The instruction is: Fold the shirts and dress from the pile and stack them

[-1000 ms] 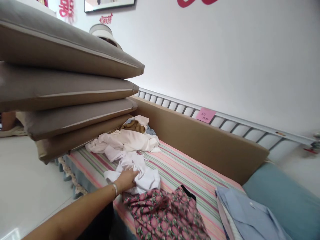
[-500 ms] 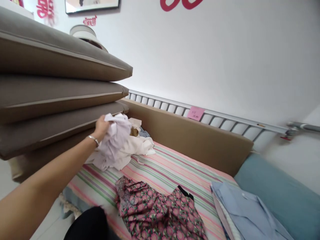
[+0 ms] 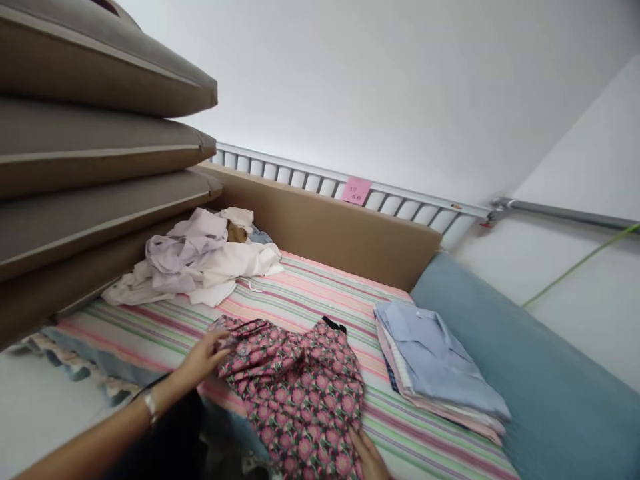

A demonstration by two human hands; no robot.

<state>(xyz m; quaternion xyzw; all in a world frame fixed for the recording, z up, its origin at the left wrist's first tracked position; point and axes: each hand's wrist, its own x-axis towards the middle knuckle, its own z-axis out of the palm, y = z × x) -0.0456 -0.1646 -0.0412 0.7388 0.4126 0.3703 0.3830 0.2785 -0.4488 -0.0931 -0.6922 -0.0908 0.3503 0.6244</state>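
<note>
A crumpled pink-and-green floral garment (image 3: 300, 380) lies on the striped sheet (image 3: 310, 297) near the bed's front edge. My left hand (image 3: 203, 360) rests on the garment's left edge, fingers stretched toward the fabric; a bracelet sits on that wrist. My right hand (image 3: 367, 457) lies flat on the garment's lower right corner, only partly in view at the bottom. A heap of white and pale lilac clothes (image 3: 193, 263) sits at the far left of the bed, apart from both hands.
A stack of folded shirts, pale blue on top (image 3: 433, 357), lies right of the floral garment. Brown-grey cushions (image 3: 95, 153) are piled at the left. A tan padded board (image 3: 330, 230) and a white rail line the wall. A teal mattress (image 3: 525, 373) is at right.
My left hand carried a white garment up onto the heap at the left, let it go, and came down onto the floral garment. My right hand has come into view.
</note>
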